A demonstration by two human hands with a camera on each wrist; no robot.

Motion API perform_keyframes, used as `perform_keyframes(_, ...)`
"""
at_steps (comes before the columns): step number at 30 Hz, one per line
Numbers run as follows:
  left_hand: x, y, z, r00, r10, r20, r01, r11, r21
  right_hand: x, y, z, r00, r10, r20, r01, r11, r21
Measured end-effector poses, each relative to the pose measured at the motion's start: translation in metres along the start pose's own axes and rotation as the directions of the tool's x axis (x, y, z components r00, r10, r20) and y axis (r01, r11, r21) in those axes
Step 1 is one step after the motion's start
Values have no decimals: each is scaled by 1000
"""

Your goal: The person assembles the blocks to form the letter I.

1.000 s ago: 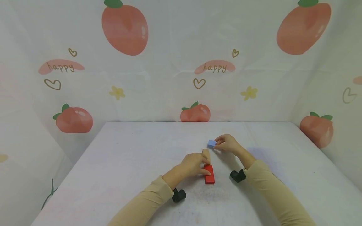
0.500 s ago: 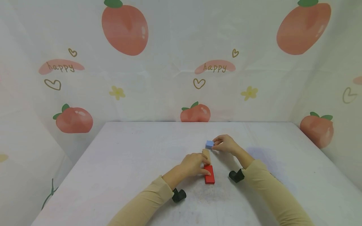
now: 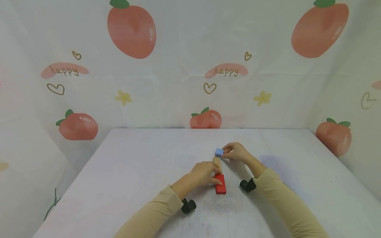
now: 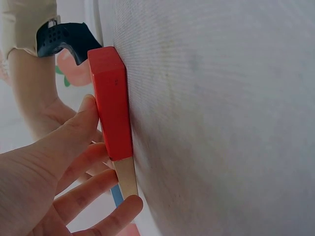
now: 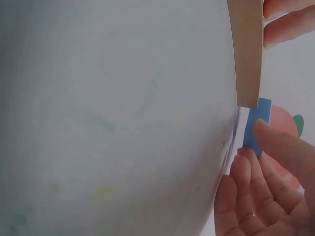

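Note:
Lying on the table, a red block [image 3: 221,188] and a plain wooden block [image 3: 217,161] stand end to end in a line. My left hand [image 3: 202,173] rests on both: the thumb touches the red block, and the fairly straight fingers lie along the wooden one. Just beyond the wooden block's far end is a small blue block [image 3: 219,151]. My right hand [image 3: 236,152] pinches this blue block from the right. In the right wrist view, the thumb lies on the blue block [image 5: 252,132], close to the end of the wooden block [image 5: 248,54].
A white table [image 3: 148,158] extends around the blocks to all sides. Behind it hangs a pale curtain [image 3: 178,66] printed with fruit. Each wrist carries a black camera mount, such as the right one [image 3: 248,185], low over the table.
My right hand has slid the blue block a little to the left, into line with the far end of the wooden block. The left hand and its two blocks have stayed put.

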State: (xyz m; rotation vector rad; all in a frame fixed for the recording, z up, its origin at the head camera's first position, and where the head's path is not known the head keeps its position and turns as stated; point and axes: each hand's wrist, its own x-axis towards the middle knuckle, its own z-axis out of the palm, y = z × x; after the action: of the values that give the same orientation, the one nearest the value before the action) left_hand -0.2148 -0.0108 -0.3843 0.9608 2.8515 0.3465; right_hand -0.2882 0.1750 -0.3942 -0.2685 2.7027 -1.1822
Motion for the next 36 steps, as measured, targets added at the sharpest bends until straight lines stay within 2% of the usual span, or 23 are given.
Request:
perform_keyframes(4,0,0,0,1000,-6,8,6,1000,-9,1,0,1,1000,12,3,-12,1000,-9)
perform_keyframes(22,0,-1,1,1000,5,-8,-5,1000,6,4,-4,1,999,-41,21,41,998,-37)
perform_keyframes(36,0,-1,1,1000,2,-10,-2,1000,-5,6,-10,1,999,-27,39,29,998,-52)
